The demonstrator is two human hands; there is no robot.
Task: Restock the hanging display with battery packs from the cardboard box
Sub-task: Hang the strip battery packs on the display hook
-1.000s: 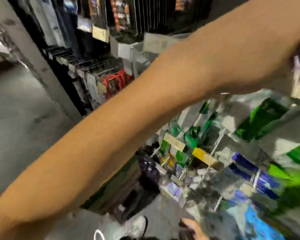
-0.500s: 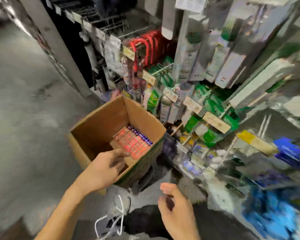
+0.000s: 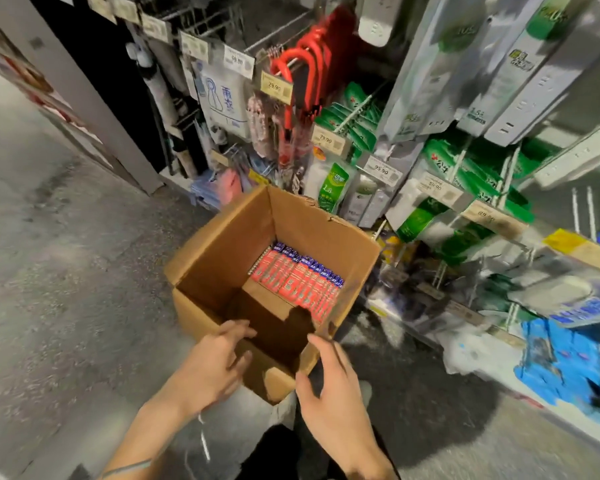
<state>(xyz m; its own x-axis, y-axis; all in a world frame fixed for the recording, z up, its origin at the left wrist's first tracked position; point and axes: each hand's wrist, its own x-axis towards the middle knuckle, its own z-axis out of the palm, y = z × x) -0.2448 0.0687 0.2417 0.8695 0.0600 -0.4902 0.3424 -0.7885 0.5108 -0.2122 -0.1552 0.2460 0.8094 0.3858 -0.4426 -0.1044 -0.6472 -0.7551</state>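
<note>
An open cardboard box [image 3: 222, 233] sits on the grey floor [image 3: 66, 271] against the hanging display [image 3: 440, 192]. Red-and-blue battery packs [image 3: 298, 278] lie in a row at its far right bottom. The left hand [image 3: 212, 365] hovers over the near rim with its fingers spread and empty. The right hand [image 3: 333, 386] straddles the near right corner; I cannot tell if it pinches it. Green packets [image 3: 465, 168], red umbrella handles [image 3: 305, 60] and price tags [image 3: 276, 86] crowd the hooks behind.
</note>
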